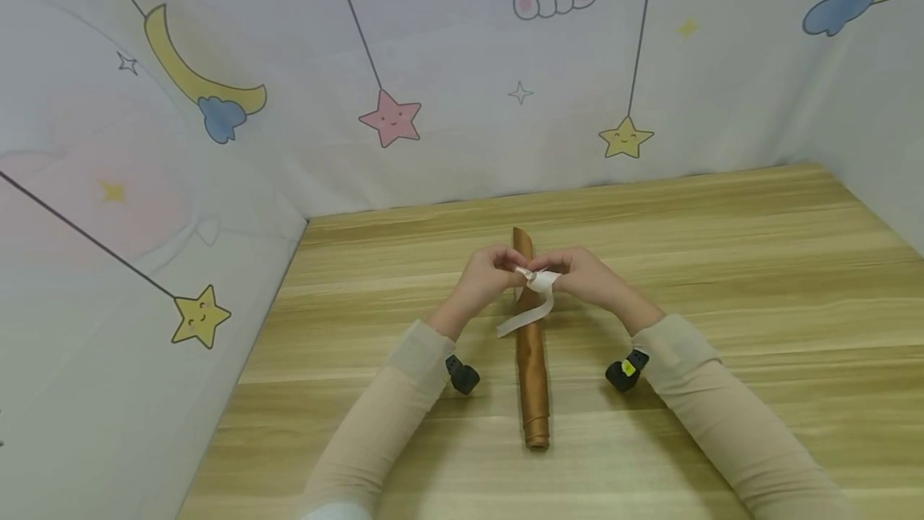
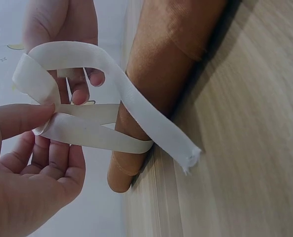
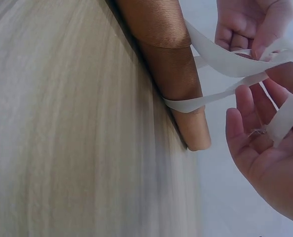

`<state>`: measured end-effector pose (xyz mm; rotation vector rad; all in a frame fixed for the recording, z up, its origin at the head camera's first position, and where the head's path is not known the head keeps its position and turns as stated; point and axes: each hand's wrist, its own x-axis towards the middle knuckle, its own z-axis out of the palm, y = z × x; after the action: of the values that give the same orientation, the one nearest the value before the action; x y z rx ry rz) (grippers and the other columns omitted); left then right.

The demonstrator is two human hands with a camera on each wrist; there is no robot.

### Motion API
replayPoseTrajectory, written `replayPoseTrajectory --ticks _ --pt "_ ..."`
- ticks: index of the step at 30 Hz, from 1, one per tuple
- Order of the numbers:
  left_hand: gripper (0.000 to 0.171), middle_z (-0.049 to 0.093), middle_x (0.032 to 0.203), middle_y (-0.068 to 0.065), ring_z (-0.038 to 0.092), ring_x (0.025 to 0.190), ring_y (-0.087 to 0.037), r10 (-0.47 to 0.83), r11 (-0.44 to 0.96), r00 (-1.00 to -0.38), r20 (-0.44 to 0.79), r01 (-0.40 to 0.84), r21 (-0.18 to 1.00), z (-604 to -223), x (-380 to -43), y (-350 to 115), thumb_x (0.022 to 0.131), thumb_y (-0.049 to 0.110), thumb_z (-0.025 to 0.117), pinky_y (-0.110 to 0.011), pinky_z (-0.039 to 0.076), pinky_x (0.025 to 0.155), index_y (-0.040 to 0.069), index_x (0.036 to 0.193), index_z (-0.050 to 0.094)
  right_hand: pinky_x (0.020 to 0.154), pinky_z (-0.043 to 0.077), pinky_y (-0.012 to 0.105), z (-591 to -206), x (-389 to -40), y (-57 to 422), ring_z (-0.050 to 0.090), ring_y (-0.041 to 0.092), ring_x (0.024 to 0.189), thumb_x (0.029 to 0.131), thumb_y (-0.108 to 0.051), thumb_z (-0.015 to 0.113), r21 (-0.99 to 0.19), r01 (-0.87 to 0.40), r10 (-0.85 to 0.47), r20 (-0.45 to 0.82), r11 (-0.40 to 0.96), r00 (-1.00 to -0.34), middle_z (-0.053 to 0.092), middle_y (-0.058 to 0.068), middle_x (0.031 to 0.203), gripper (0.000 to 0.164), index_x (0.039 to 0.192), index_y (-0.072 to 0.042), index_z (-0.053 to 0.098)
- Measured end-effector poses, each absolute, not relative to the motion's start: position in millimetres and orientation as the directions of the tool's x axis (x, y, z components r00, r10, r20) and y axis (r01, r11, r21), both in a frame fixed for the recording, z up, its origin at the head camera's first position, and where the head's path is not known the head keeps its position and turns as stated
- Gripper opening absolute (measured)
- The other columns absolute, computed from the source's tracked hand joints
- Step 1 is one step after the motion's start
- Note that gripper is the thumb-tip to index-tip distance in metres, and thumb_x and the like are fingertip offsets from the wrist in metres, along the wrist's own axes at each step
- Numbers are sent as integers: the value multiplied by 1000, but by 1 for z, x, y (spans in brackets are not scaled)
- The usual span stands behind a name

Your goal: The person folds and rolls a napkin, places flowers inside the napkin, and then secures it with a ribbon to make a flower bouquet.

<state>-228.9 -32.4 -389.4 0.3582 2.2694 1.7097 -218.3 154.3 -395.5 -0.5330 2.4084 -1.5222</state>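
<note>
A rolled brown cloth (image 1: 532, 375) with a ribbed sheen lies lengthwise on the table. A white ribbon (image 2: 94, 136) loops round the roll near its far end and rises to both hands. My left hand (image 1: 487, 275) pinches the ribbon between thumb and forefinger above the roll. Opposite it, my right hand (image 1: 585, 275) holds the ribbon with thumb and fingers; in the right wrist view a short frayed ribbon end (image 3: 287, 118) lies across that hand's fingers. The other frayed tail (image 1: 525, 318) hangs over the roll toward the near side. Where the strands cross is partly hidden by fingers.
The wood-grain table (image 1: 758, 279) extends on both sides of the roll. A pale cloth backdrop (image 1: 462, 159) printed with stars and moons stands behind and left of it. Small black wrist cameras (image 1: 462, 375) hang below the sleeves.
</note>
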Motion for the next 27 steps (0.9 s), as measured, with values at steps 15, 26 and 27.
replayPoseTrajectory --ticks 15,26,27 --pt "22 58 83 -3 53 75 -13 367 316 -927 -77 47 948 -390 -230 -28 77 12 70 -37 49 76 3 95 61 82 46 41 -399 -217 156 52 27 106 84 -1 49 -908 -169 -361 21 383 -932 60 15 114 30 111 -3 62" --pt "19 55 79 -2 49 72 -13 345 338 -937 -47 78 938 -396 -229 -28 78 15 69 -23 44 62 5 90 58 83 44 36 -400 -218 157 51 26 108 82 0 50 -906 -153 -359 0 396 -933 59 12 116 32 111 -7 63" --pt "19 56 80 -2 50 73 -13 342 343 -938 -48 78 936 -396 -229 -28 78 15 69 -23 44 62 5 91 58 83 44 36 -400 -218 158 51 25 108 82 1 49 -905 -150 -357 -2 397 -934 59 12 116 33 111 -7 63"
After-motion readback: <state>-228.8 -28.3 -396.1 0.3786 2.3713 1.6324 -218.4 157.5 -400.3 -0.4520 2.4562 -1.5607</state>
